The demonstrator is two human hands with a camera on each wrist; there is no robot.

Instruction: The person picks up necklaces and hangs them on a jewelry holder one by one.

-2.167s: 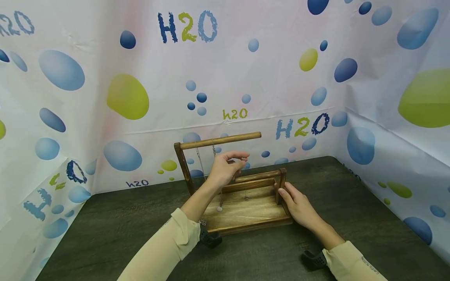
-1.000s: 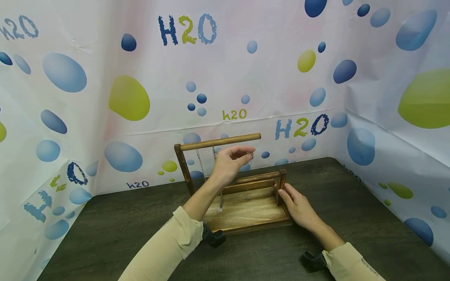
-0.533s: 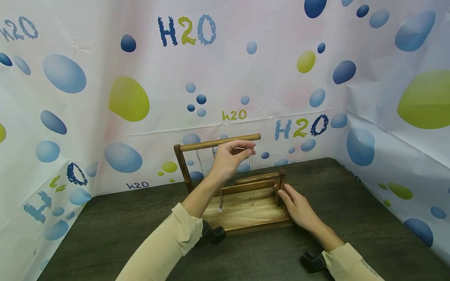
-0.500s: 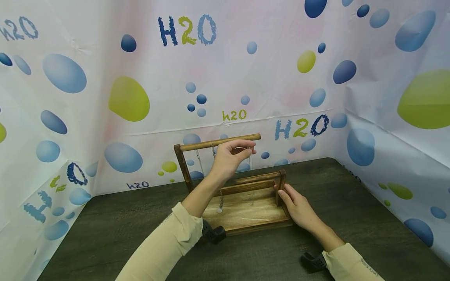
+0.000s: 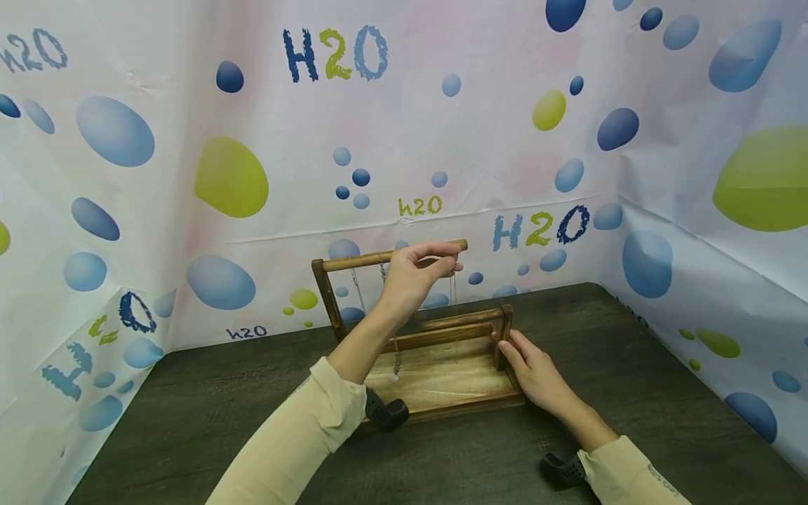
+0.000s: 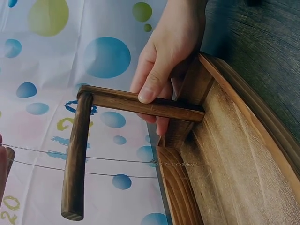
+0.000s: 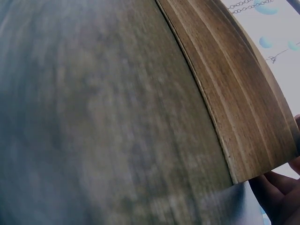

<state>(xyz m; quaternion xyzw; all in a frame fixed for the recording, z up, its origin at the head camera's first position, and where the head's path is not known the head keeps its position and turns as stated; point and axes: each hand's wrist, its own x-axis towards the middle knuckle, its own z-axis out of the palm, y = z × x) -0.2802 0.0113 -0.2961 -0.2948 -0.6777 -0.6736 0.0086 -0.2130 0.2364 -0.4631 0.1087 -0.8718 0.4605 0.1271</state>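
A wooden jewelry stand (image 5: 442,401) with a tray base stands on the dark table. My left hand (image 5: 407,284) is at the free end of its upper rod (image 5: 341,264), pinching a thin chain necklace (image 5: 453,289) whose two strands hang down. The left wrist view shows these necklace strands (image 6: 117,160) passing the lower rod (image 6: 75,159) toward the tray. My right hand (image 5: 536,368) grips the short right post (image 5: 503,337), its thumb on the post's face. In the right wrist view, fingers (image 7: 276,192) show at the tray's corner.
Farther left on the upper rod hang a thin chain (image 5: 358,287) and a thicker chain with a pale pendant (image 5: 394,377). The dark wooden table (image 5: 221,414) extends around the stand. Behind it rises a white sheet (image 5: 284,182) printed with bubbles and lettering.
My left hand has risen and shifted right with the necklace, from below the upper rod to its free end. The necklace's lower part has lifted. The right hand stays on the post.
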